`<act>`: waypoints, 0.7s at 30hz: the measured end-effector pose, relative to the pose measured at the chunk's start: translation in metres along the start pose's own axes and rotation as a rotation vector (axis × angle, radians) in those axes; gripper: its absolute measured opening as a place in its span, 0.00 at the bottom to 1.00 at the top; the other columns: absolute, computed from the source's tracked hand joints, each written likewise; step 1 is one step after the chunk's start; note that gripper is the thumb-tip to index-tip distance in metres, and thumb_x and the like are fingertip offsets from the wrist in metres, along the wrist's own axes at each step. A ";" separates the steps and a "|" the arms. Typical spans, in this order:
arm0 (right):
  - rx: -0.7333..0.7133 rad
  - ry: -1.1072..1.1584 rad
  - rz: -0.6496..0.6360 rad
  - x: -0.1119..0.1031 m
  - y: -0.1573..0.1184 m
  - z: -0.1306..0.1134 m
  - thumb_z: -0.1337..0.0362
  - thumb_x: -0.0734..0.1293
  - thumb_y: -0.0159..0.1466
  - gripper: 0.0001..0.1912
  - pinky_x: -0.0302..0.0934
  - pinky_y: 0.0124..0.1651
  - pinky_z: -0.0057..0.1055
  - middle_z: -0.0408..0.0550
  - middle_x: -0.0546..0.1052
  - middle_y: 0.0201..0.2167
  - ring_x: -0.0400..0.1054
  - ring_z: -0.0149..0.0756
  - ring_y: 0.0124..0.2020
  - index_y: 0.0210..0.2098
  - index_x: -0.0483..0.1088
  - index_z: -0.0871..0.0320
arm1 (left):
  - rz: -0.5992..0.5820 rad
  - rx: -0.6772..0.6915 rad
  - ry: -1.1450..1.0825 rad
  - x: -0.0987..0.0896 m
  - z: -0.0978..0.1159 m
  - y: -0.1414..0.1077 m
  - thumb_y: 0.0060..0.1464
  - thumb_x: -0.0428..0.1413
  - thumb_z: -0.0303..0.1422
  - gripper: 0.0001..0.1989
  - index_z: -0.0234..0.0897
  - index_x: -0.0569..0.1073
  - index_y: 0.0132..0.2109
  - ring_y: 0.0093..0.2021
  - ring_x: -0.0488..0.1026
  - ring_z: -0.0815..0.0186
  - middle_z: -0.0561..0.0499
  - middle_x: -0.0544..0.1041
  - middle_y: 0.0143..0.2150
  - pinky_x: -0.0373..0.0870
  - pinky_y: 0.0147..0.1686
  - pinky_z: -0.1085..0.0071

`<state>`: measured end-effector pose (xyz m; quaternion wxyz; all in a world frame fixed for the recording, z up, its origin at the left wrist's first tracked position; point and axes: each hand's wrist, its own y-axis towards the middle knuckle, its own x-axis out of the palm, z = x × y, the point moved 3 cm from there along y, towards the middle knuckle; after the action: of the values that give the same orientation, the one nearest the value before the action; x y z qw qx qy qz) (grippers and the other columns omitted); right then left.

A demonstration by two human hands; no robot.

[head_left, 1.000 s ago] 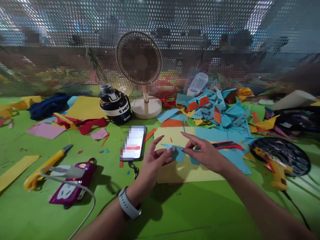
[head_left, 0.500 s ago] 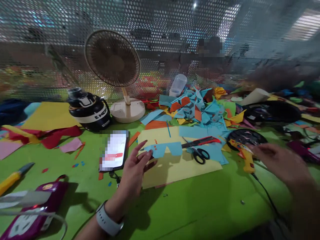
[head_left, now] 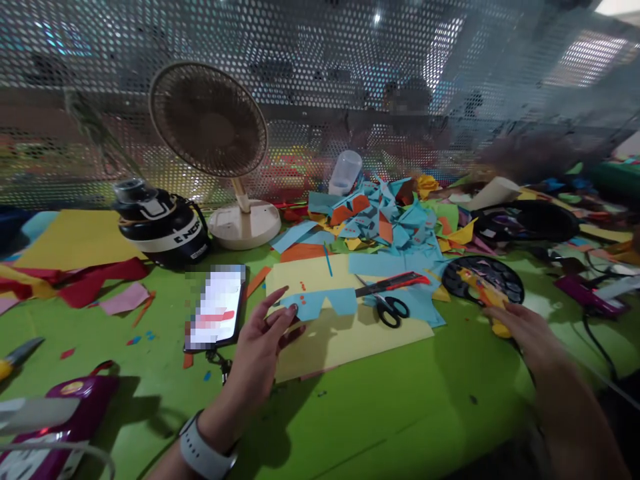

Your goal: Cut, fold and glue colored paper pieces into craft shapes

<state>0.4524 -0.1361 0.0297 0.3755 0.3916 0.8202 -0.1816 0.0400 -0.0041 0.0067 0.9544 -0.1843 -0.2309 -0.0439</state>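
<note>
My left hand [head_left: 267, 333] holds the left end of a cut light-blue paper piece [head_left: 325, 302] between thumb and fingers. The piece has small orange marks and hangs over yellow sheets [head_left: 350, 347]. At the right, the fingers of my right hand [head_left: 525, 330] are at the handle of a yellow glue gun [head_left: 483, 293], whose front end lies over a round black tray [head_left: 510, 283]. Between my hands lie black-handled scissors [head_left: 393, 311] and a red-and-black cutter [head_left: 395, 285], on blue and yellow paper.
A phone [head_left: 217, 307] lies left of my left hand. Behind stand a fan [head_left: 245, 223], a dark bottle [head_left: 167, 230] and a heap of paper scraps [head_left: 385, 213]. Purple power strips [head_left: 75, 407] with cables lie at the left front and far right. A knife [head_left: 23, 353] lies far left.
My right hand has come down onto the glue gun's handle. My left hand still holds the blue piece. The whole view has shifted a little to the right.
</note>
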 end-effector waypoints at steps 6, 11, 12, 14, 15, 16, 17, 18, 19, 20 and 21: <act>0.187 0.812 -0.196 0.014 -0.024 -0.032 0.53 0.71 0.43 0.16 0.61 0.23 0.29 0.44 0.66 0.23 0.63 0.32 0.24 0.28 0.67 0.53 | 0.005 0.009 -0.005 0.002 0.002 -0.002 0.40 0.70 0.36 0.31 0.39 0.72 0.53 0.34 0.76 0.69 0.54 0.80 0.32 0.76 0.35 0.73; 0.261 1.182 -0.558 0.041 -0.043 -0.070 0.55 0.75 0.45 0.19 0.46 0.12 0.15 0.34 0.57 0.18 0.46 0.20 0.14 0.34 0.70 0.55 | 0.011 0.022 -0.014 0.003 0.003 -0.002 0.39 0.70 0.36 0.32 0.38 0.71 0.53 0.34 0.75 0.69 0.54 0.79 0.31 0.76 0.35 0.73; 0.251 1.185 -0.580 0.046 -0.048 -0.074 0.55 0.75 0.47 0.20 0.45 0.11 0.15 0.33 0.57 0.17 0.45 0.20 0.13 0.36 0.71 0.55 | 0.018 0.028 -0.018 0.004 0.004 -0.002 0.39 0.70 0.37 0.33 0.38 0.71 0.53 0.34 0.75 0.69 0.54 0.79 0.30 0.76 0.35 0.73; 0.206 1.134 -0.593 0.052 -0.059 -0.083 0.55 0.78 0.45 0.22 0.48 0.12 0.16 0.35 0.61 0.17 0.50 0.21 0.14 0.36 0.72 0.55 | 0.026 0.037 -0.020 0.004 0.004 -0.002 0.39 0.71 0.37 0.32 0.37 0.71 0.53 0.33 0.75 0.69 0.55 0.78 0.29 0.76 0.35 0.72; 0.186 1.087 -0.608 0.056 -0.065 -0.087 0.55 0.79 0.43 0.23 0.50 0.12 0.17 0.38 0.65 0.18 0.54 0.22 0.15 0.35 0.73 0.56 | 0.025 0.044 -0.021 0.004 0.004 -0.002 0.39 0.70 0.37 0.32 0.37 0.71 0.52 0.33 0.75 0.69 0.55 0.78 0.29 0.76 0.35 0.72; 0.172 1.029 -0.641 0.060 -0.073 -0.092 0.55 0.79 0.42 0.23 0.52 0.13 0.18 0.41 0.68 0.20 0.57 0.23 0.17 0.34 0.73 0.57 | 0.021 0.054 -0.023 0.005 0.004 -0.002 0.40 0.70 0.37 0.31 0.37 0.71 0.52 0.34 0.75 0.69 0.55 0.78 0.29 0.76 0.35 0.71; 0.160 0.967 -0.686 0.064 -0.081 -0.097 0.55 0.80 0.42 0.23 0.53 0.14 0.18 0.43 0.71 0.23 0.60 0.25 0.18 0.34 0.74 0.57 | 0.015 0.064 -0.026 0.005 0.004 -0.002 0.41 0.70 0.36 0.30 0.38 0.71 0.52 0.34 0.75 0.68 0.55 0.78 0.29 0.76 0.36 0.70; 0.149 0.905 -0.733 0.069 -0.088 -0.102 0.55 0.80 0.42 0.22 0.54 0.14 0.19 0.46 0.73 0.25 0.62 0.26 0.20 0.33 0.74 0.58 | 0.009 0.072 -0.030 0.005 0.004 -0.002 0.41 0.69 0.36 0.30 0.38 0.71 0.52 0.34 0.75 0.68 0.55 0.78 0.30 0.76 0.36 0.70; 0.127 0.855 -0.776 0.074 -0.096 -0.108 0.55 0.79 0.43 0.21 0.55 0.15 0.19 0.47 0.74 0.27 0.64 0.27 0.21 0.32 0.74 0.58 | 0.006 0.075 -0.034 0.005 0.004 -0.002 0.42 0.69 0.36 0.29 0.38 0.71 0.52 0.34 0.75 0.68 0.55 0.78 0.30 0.76 0.36 0.70; 0.095 0.812 -0.817 0.079 -0.102 -0.114 0.54 0.79 0.45 0.20 0.55 0.15 0.20 0.48 0.75 0.28 0.65 0.29 0.22 0.32 0.75 0.58 | 0.008 0.073 -0.038 0.005 0.003 -0.002 0.42 0.69 0.36 0.29 0.38 0.71 0.52 0.33 0.75 0.68 0.55 0.78 0.30 0.76 0.36 0.70; 0.051 0.773 -0.854 0.085 -0.107 -0.120 0.53 0.78 0.47 0.19 0.54 0.16 0.20 0.48 0.75 0.29 0.66 0.29 0.23 0.32 0.75 0.58 | 0.010 0.067 -0.040 0.006 0.003 -0.002 0.42 0.69 0.36 0.29 0.38 0.71 0.52 0.33 0.75 0.68 0.55 0.78 0.30 0.76 0.35 0.70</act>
<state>0.2777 -0.0896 0.0439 -0.0676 0.0725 0.9785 -0.1807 0.0433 -0.0047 0.0128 0.9555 -0.1542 -0.2502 -0.0275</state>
